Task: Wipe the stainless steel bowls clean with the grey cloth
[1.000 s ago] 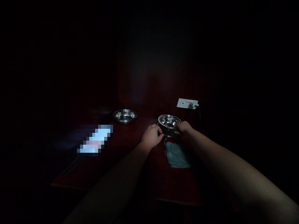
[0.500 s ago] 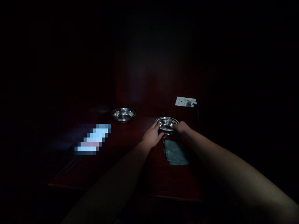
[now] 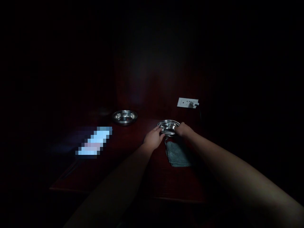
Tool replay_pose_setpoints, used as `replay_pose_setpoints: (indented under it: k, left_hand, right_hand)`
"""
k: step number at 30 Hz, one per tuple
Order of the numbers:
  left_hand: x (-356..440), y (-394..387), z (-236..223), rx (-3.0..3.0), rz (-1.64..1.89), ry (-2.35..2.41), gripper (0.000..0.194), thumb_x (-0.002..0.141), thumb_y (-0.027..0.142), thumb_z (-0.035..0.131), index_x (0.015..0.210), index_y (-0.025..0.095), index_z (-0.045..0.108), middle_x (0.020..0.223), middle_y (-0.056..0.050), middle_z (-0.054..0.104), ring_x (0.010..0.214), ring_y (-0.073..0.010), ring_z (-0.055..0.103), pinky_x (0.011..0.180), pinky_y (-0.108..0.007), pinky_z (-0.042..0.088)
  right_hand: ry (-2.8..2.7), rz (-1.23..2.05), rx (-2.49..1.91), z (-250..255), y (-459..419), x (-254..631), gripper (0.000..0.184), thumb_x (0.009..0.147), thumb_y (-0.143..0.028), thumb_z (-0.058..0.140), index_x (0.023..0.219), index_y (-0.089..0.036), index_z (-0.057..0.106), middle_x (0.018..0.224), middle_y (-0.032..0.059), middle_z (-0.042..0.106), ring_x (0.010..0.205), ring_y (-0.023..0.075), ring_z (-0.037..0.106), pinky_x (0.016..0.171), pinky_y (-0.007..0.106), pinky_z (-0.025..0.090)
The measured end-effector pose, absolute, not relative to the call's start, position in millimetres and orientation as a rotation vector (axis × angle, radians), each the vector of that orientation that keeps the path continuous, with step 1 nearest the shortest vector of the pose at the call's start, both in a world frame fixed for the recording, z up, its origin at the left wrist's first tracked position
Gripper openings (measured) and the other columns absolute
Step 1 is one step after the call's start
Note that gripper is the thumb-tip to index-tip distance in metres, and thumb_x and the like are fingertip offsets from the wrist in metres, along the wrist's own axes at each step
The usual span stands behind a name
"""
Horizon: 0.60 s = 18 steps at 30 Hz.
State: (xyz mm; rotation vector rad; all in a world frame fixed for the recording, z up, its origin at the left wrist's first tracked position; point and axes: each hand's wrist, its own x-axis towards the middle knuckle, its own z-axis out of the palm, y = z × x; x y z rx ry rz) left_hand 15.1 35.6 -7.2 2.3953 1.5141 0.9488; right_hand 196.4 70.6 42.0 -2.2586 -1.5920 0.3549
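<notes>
A shiny steel bowl (image 3: 169,128) rests on the dark red table between my two hands; more than one rim line shows, and I cannot tell whether a second bowl is nested under it. My left hand (image 3: 153,139) holds its left side, fingers on the rim and thumb at the near edge. Round the right rim my right hand (image 3: 184,130) is closed, its thumb reaching inside. Just in front of the bowl lies a folded grey-green cloth (image 3: 179,155), partly in the shadow of my right forearm.
Another steel bowl (image 3: 125,117) stands further left. A glowing, pixelated slab (image 3: 95,143) lies near the left side with a thin cord by it. On the back wall is a white socket (image 3: 183,102) with a plug (image 3: 194,104) in it. The surroundings are very dark.
The bowl's near rim has come down, narrowing the gap to the rim below it. Both hands still hold it, and the view has shifted slightly.
</notes>
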Motion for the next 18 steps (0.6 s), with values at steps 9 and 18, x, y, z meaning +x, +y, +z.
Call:
replay_pose_setpoints:
  k: [9,18]
  left_hand:
    - [19,35,-8,2.449,0.884,1.523,0.044,0.085,0.038,0.041,0.124,0.018,0.047,0.138,-0.009,0.039,0.122,-0.0212,0.043,0.102,-0.032,0.035]
    - [17,32,-12,2.444,0.823,1.389,0.064,0.079,0.045,0.046,0.135,0.018,0.03,0.146,-0.008,0.025,0.13,-0.0236,0.032,0.104,-0.035,0.033]
  right_hand:
    - [-1.633,0.364,-2.368,30,74,200,0.064,0.072,-0.045,0.055,0.119,-0.004,0.047,0.113,0.0224,0.058,0.105,0.0319,0.055,0.084,0.035,0.041]
    - [-1.493,0.533,-2.23,7,87,212,0.035,0.083,-0.034,0.05,0.101,-0.005,0.059,0.099,0.0155,0.063,0.087,0.0211,0.062,0.069,0.026,0.047]
